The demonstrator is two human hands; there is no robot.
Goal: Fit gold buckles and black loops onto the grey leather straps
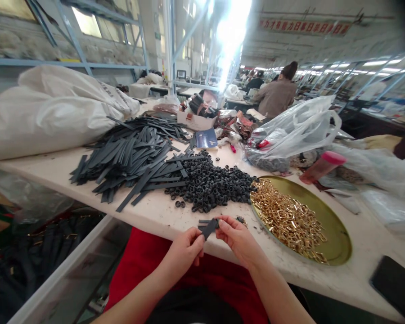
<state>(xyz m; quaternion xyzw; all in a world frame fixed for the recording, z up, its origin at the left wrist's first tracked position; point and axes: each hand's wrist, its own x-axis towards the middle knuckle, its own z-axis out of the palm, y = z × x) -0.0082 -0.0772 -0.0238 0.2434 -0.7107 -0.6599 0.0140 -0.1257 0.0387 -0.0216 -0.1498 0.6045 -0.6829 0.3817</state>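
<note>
My left hand (185, 249) pinches the lower end of a short dark strap (209, 228) over the table's front edge. At the strap's other end, my right hand (234, 236) closes its fingertips on the strap and what looks like a small dark loop. Just beyond both hands lies a heap of small black loops (216, 182). A large pile of flat dark strips (131, 155) spreads to the left of it. To the right, a round gold tray (339, 238) holds many small gold metal buckles (290, 218).
A white sack (50, 112) bulges at the left. Behind the heaps are a blue booklet (207, 138) and a white box (195, 120). Plastic bags (290, 130), a pink-lidded container (324, 166) and a black phone (396, 285) lie rightward. A person (278, 92) sits farther back.
</note>
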